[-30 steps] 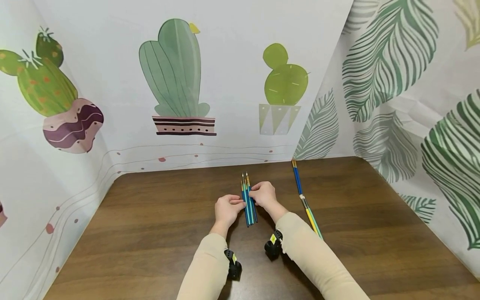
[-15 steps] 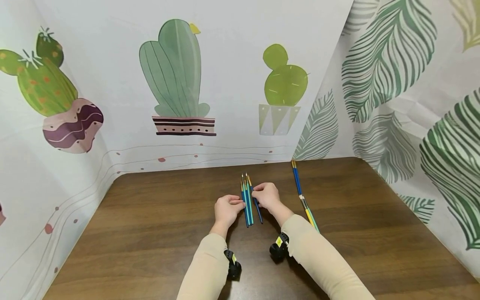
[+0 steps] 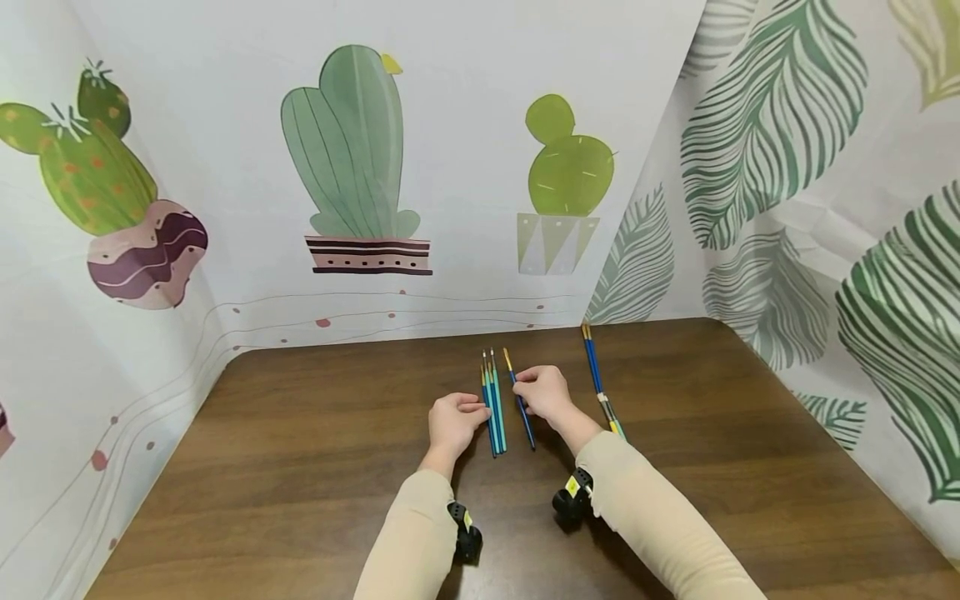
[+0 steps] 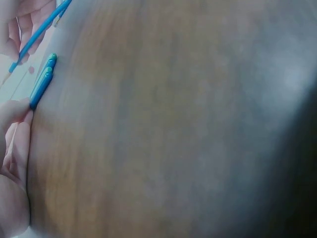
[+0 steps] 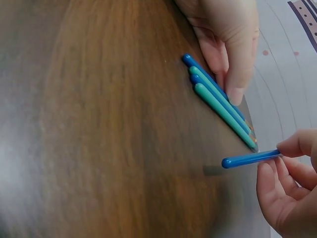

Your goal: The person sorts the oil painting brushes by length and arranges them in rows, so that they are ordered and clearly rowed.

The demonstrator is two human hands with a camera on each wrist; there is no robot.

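Observation:
My right hand (image 3: 546, 392) pinches one blue paintbrush (image 3: 527, 423) between thumb and fingers. In the right wrist view that blue handle slants out of the fingertips, apart from the others and seemingly just off the table. My left hand (image 3: 452, 423) holds the left side of a row of several blue and green paintbrushes (image 3: 498, 429), its thumb against the outer blue handle. They lie side by side, bristles toward the wall. Part of the row is hidden by the left fingers. The left wrist view catches both hands only at its left edge.
Further right, two blue paintbrushes (image 3: 593, 358) lie near the table's back edge. Below them are yellow and green handles (image 3: 617, 427), partly covered by the right sleeve. The brown wooden table (image 3: 315, 450) meets a patterned wall covering (image 3: 465, 167).
My right hand has drawn one blue paintbrush away from the row to the right, leaving a gap between them. The left hand has stayed at the row.

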